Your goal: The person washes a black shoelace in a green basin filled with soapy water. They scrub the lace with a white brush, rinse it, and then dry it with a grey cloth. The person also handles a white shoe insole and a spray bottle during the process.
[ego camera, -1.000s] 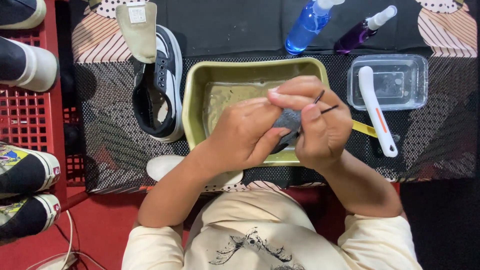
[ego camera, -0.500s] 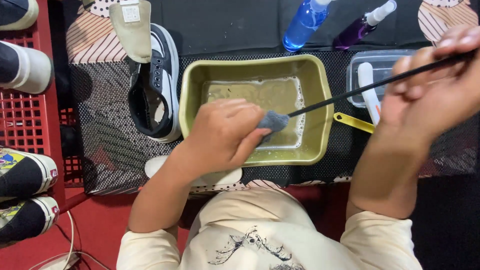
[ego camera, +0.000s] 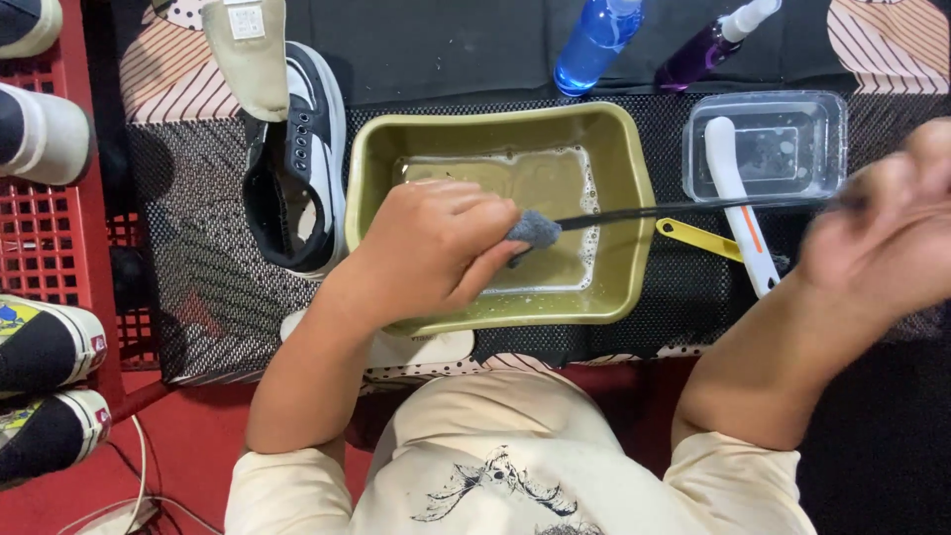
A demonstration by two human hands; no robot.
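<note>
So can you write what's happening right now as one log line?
left hand: pinches grey cloth around shoelace | right hand: pulls shoelace taut | under: basin of soapy water

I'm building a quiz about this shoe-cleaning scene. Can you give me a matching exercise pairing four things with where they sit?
Things:
1. black-and-white lace-less sneaker
2. blue translucent plastic bottle
3. white plastic brush
4. grey cloth pad

Places:
A. pinched in the left hand, over the tray
B. resting across the clear plastic container
C. beyond the olive rectangular tray
D. left of the tray on the mesh mat

Pairs: 1-D, 2-C, 3-B, 4-A
</note>
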